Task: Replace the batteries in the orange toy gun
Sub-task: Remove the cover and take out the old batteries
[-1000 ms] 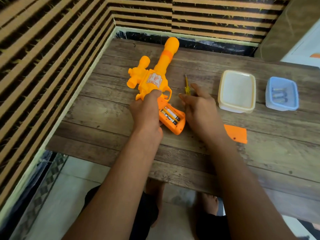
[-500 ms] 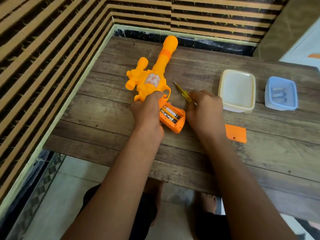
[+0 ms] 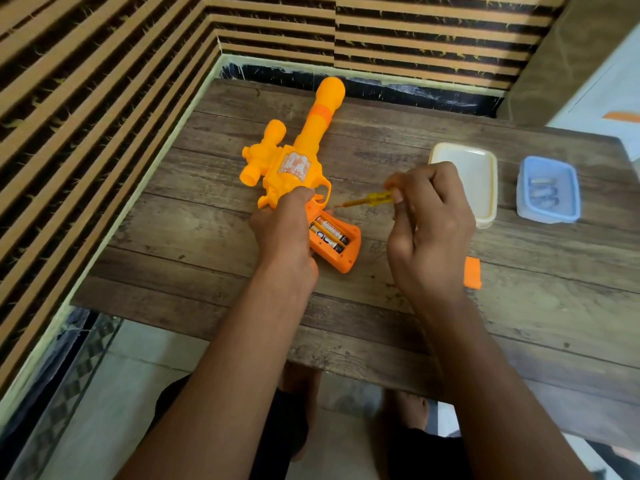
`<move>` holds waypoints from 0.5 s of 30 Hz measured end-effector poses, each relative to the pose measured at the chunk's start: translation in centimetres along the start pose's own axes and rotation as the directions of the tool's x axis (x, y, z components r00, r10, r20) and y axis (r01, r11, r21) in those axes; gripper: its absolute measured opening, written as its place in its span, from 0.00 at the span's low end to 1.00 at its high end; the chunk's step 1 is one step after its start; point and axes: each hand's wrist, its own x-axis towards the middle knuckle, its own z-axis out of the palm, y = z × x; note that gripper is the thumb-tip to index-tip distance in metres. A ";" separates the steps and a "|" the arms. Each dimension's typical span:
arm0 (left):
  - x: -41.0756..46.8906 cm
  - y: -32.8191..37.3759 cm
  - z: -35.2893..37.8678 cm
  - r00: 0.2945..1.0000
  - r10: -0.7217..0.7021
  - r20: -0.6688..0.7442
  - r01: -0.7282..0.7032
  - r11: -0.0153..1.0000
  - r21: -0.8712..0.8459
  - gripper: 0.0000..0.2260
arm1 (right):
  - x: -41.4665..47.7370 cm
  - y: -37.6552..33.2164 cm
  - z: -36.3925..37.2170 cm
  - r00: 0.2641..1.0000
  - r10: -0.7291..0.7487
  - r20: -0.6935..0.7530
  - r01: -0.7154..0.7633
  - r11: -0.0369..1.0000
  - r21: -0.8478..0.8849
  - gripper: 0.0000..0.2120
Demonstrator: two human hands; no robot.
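Note:
The orange toy gun (image 3: 298, 157) lies flat on the wooden table (image 3: 194, 237), barrel pointing away from me. Its handle compartment is uncovered and shows two batteries (image 3: 329, 234) side by side. My left hand (image 3: 284, 230) grips the gun where the handle meets the body. My right hand (image 3: 426, 223) pinches the handle of a small yellow screwdriver (image 3: 367, 200), held above the table with its tip pointing left toward the top of the compartment. The orange battery cover (image 3: 472, 273) lies on the table, right of my right wrist.
A white lidded box (image 3: 481, 168) stands behind my right hand. A blue translucent box (image 3: 549, 188) holding batteries stands further right. A slatted wall runs along the table's left and far sides. The table's near edge is just beyond my knees.
My right hand picked the screwdriver up from the table, lifted it and turned its tip toward the battery compartment. My left hand stayed on the gun.

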 end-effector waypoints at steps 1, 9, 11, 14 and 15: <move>-0.1 0.0 0.1 1.000 0.002 -0.001 -0.002 1.000 0.003 0.15 | 0.0 0.0 -0.1 1.000 -0.009 0.010 0.009 1.000 0.013 0.09; -0.5 0.1 0.3 1.000 0.010 -0.012 -0.009 0.999 0.031 0.14 | 0.0 0.4 0.1 0.997 -0.027 0.066 0.026 0.999 0.021 0.05; -0.5 0.0 0.3 1.000 0.014 -0.020 -0.013 0.999 0.038 0.14 | 0.0 0.4 0.2 0.998 -0.023 0.056 0.021 1.000 0.020 0.05; -0.7 0.1 0.3 0.999 0.021 -0.028 -0.019 0.999 0.050 0.15 | 0.0 0.3 0.2 1.000 -0.026 0.008 0.026 0.999 0.034 0.05; -0.8 0.2 0.3 0.999 0.027 -0.038 -0.025 0.998 0.050 0.15 | 0.1 0.2 0.1 0.999 -0.028 -0.016 0.029 0.999 0.039 0.05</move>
